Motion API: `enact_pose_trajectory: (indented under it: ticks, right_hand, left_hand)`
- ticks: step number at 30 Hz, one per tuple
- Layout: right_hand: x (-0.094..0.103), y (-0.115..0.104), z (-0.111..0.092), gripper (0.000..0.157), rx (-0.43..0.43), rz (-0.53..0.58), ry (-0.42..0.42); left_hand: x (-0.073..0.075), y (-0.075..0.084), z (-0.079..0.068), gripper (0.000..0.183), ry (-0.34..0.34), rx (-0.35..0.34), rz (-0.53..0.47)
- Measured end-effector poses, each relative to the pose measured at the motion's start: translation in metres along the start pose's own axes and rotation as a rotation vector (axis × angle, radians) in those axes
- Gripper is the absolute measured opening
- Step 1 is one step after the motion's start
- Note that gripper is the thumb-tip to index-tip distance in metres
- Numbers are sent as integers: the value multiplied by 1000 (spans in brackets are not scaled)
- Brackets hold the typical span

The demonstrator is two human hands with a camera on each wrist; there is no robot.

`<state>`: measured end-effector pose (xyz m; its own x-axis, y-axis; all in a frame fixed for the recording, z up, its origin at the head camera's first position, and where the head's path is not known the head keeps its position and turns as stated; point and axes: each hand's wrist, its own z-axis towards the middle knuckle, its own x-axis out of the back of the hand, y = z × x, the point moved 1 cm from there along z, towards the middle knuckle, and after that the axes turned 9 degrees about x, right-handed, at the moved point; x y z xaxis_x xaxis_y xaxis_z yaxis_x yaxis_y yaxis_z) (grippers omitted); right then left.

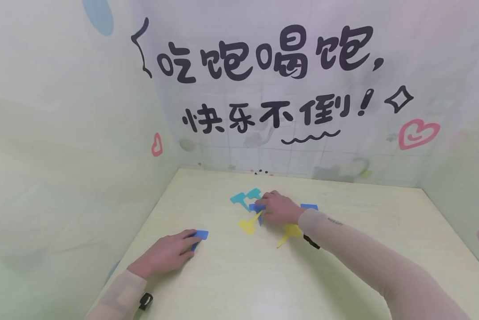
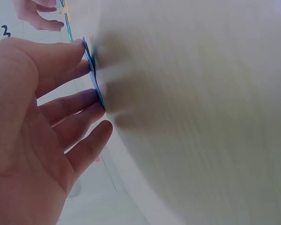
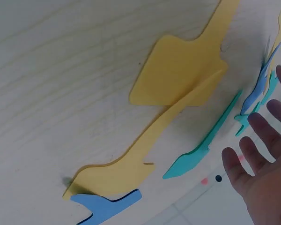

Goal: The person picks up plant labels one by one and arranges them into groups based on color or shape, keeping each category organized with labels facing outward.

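Note:
My left hand point(image 1: 165, 254) is at the table's left side, its thumb and fingertips resting on a blue T-shaped plant label point(image 1: 201, 234). In the left wrist view that label point(image 2: 94, 77) shows nearly edge-on under the fingertips, close to the tabletop. Farther back, my right hand point(image 1: 278, 208) reaches over another blue label point(image 1: 257, 207). The right wrist view has its fingers loosely extended beside a blue label point(image 3: 258, 89), with no clear grip. Around it lie teal labels point(image 1: 238, 198), a yellow label point(image 1: 247, 227) and a second yellow one point(image 1: 291, 230) by the right wrist.
One more blue label point(image 1: 309, 206) lies behind the right forearm, partly covered. The pale wooden table point(image 1: 239, 280) meets a back wall sheet point(image 1: 239, 151) with black lettering, and sheets also hang at both sides.

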<state>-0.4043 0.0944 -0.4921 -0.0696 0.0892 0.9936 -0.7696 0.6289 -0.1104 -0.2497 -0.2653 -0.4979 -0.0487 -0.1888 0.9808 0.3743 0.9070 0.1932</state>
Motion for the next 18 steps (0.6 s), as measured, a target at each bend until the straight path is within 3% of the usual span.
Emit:
enact_pose_trajectory:
  ticks: [4, 7, 18]
  right_hand:
    - [0, 4, 0, 71, -82, 57, 3]
    - [3, 3, -1, 80, -108, 68, -3]
    - [11, -7, -2, 79, -148, 86, -1]
  left_hand:
    - [-1, -2, 1, 45, 1, -9, -1]
    - [-2, -3, 1, 45, 0, -15, -1]
    - [-1, -3, 0, 46, 0, -14, -7]
